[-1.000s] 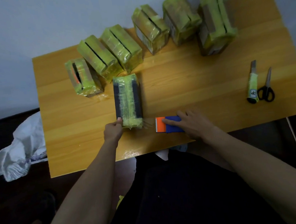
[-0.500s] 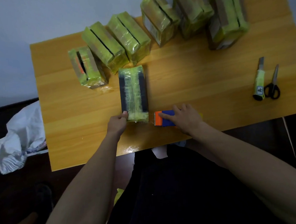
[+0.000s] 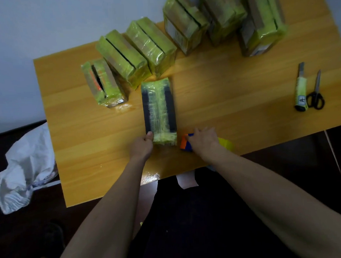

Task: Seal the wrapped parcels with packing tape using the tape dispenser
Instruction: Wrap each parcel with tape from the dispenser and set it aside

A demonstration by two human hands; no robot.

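Table (image 3: 233, 97): orange wood-grain top, filling the middle of the frame, its far edge against a pale wall.

White bag (image 3: 26, 167): crumpled, on the dark floor at the left edge of the frame, beside the table's left end.

Row of wrapped parcels (image 3: 187, 24): six, in yellow-green film with brown tape bands, standing along the upper part of the frame from left of centre to upper right; most are tilted and neighbours touch or nearly touch.

Dark parcel (image 3: 158, 107): lies flat at frame centre, long axis running away from the person, a yellow-green tape band down its middle with dark strips either side. Its far end sits just beside the row.

Left hand (image 3: 141, 146): at the near left corner of the dark parcel, thumb on top of the corner, remaining fingers curled at its end face.

Right hand (image 3: 203, 140): just right of the dark parcel's near end, fingers lying together over the tape dispenser (image 3: 185, 144); how far they curl round it cannot be told. The dispenser shows orange and blue at the fingertips and a yellow roll behind the wrist, resting on the table.

Utility knife (image 3: 300, 89): yellow-green handle, right side of the frame.

Scissors (image 3: 316, 98): black handles, just beside the knife, on its right.
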